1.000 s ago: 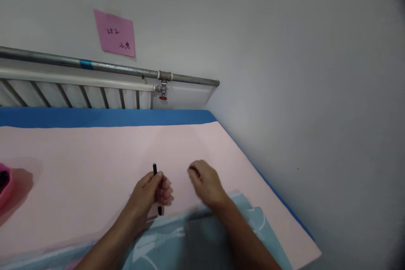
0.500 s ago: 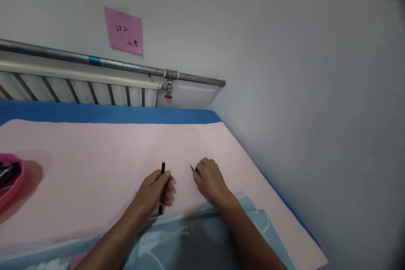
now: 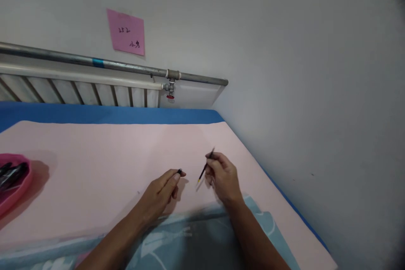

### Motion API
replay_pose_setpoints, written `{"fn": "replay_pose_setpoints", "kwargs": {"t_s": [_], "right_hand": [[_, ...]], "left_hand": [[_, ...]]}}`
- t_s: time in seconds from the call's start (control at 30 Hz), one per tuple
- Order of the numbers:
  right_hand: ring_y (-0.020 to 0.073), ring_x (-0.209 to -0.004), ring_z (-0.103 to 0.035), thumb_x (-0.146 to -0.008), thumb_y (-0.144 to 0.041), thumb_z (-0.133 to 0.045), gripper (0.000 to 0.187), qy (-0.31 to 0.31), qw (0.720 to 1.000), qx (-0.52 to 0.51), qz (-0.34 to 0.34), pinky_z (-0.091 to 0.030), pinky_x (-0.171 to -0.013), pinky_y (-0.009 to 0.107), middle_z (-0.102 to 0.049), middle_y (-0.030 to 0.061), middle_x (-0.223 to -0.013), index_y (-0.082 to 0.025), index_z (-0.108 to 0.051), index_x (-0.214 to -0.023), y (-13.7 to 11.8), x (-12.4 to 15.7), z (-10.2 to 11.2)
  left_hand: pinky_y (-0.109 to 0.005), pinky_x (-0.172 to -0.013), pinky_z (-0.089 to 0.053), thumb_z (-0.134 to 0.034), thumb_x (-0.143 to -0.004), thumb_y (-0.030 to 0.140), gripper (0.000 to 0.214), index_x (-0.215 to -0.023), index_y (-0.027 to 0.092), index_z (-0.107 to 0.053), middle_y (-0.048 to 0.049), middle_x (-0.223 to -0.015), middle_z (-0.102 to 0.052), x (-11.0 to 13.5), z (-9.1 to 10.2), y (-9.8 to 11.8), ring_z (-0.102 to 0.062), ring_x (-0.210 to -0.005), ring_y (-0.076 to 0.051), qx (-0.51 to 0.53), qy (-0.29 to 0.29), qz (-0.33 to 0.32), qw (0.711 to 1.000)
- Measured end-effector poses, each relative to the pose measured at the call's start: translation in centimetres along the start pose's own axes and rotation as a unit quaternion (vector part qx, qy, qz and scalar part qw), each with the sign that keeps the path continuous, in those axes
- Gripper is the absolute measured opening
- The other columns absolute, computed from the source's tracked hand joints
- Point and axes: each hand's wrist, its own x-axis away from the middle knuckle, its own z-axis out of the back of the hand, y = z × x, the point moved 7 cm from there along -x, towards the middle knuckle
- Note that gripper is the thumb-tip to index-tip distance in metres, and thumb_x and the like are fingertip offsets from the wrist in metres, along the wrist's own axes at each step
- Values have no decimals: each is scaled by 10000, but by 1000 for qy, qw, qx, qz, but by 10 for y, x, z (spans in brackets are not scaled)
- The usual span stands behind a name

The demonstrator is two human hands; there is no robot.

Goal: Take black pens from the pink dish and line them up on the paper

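My left hand (image 3: 164, 187) is closed around a black pen barrel (image 3: 179, 171), and only its end pokes out past the thumb and fingers. The rest of the barrel is hidden in the palm. To the right, my right hand (image 3: 223, 176) pinches a thin dark pen refill (image 3: 205, 166) between thumb and fingers. The refill is tilted, its yellow-marked end (image 3: 199, 180) pointing down and left toward the left hand. Barrel and refill are apart, both just over the pink tabletop (image 3: 104, 156).
At the left edge stands a pink basket (image 3: 27, 185) holding several black pen parts (image 3: 12, 176). Light blue patterned cloth (image 3: 167, 244) lies along the near edge. A wall (image 3: 300, 93) borders the right side; a radiator (image 3: 120, 95) and pipe (image 3: 136, 68) run behind.
The left hand has turned the barrel from upright so its end points right. My right hand has moved slightly up and right, and the refill now shows most of its length, yellow end down.
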Motion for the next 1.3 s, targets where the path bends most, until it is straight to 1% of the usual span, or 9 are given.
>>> {"fn": "replay_pose_setpoints", "kwargs": {"t_s": [0.07, 0.13, 0.3, 0.47, 0.7, 0.93, 1.1, 1.17, 1.3], "right_hand": [[71, -396, -431, -723, -255, -513, 85, 29, 986, -162, -20, -301, -330, 167, -507, -56, -574, -192, -483, -772, -2, 0, 7], [74, -461, -495, -705, -226, -538, 91, 42, 968, -246, -20, -343, -340, 157, -565, -35, -673, -192, -459, -734, -6, 1, 9], [81, -478, -526, -714, -203, -545, 89, 33, 957, -287, -8, -386, -333, 158, -585, -30, -684, -192, -462, -743, -11, 5, 5], [82, -484, -531, -715, -199, -552, 97, 20, 956, -292, -6, -395, -334, 155, -585, -29, -683, -191, -462, -752, -11, 7, 2], [82, -478, -529, -720, -184, -537, 75, 1, 957, -288, -22, -393, -333, 157, -580, -28, -672, -181, -463, -727, -8, 9, -3], [79, -475, -522, -730, -170, -522, 53, -3, 960, -279, -22, -383, -329, 153, -579, -27, -670, -177, -471, -719, -7, 8, -3], [86, -485, -521, -742, -178, -516, 37, -12, 972, -233, 12, -377, -334, 161, -592, -22, -689, -182, -484, -726, -13, 11, -1], [82, -473, -508, -750, -190, -520, 26, -40, 981, -191, 16, -368, -346, 163, -590, -23, -671, -181, -501, -733, -14, 15, -6], [59, -425, -451, -738, -209, -559, 75, -171, 984, -53, -13, -353, -383, 176, -574, -23, -619, -162, -581, -793, -9, 25, -30]], "left_hand": [[-205, -478, -297, -336, -846, 464, 401, -1043, 197, -562, 30, -602, -482, 2, -2, 4, -403, -505, -102, -22, -13, -14, 1000], [-210, -495, -303, -335, -849, 452, 387, -1013, 197, -576, 23, -611, -485, 3, -4, 7, -416, -526, -110, -42, -22, -28, 998], [-218, -541, -320, -323, -858, 424, 371, -998, 197, -581, 16, -597, -479, 7, -8, 14, -441, -565, -129, -78, -46, -51, 995], [-212, -536, -314, -311, -871, 388, 343, -982, 204, -579, 18, -595, -480, 8, -12, 14, -437, -557, -118, -85, -68, -58, 992], [-201, -519, -313, -326, -872, 388, 347, -994, 202, -592, 21, -590, -487, 8, -12, 15, -438, -552, -107, -73, -67, -70, 993], [-203, -502, -301, -317, -872, 406, 380, -1069, 203, -571, 23, -599, -484, 8, -15, 13, -417, -532, -104, -72, -89, -57, 992], [-207, -510, -299, -323, -873, 399, 358, -991, 188, -587, 20, -594, -484, 7, -16, 11, -412, -534, -102, -74, -94, -52, 991], [-206, -514, -303, -327, -872, 399, 349, -957, 178, -584, 22, -588, -481, 7, -17, 10, -417, -541, -102, -72, -100, -54, 991], [-203, -507, -301, -337, -869, 411, 344, -838, 160, -571, 29, -575, -461, 4, -14, 5, -407, -535, -95, -58, -83, -58, 993]]}}
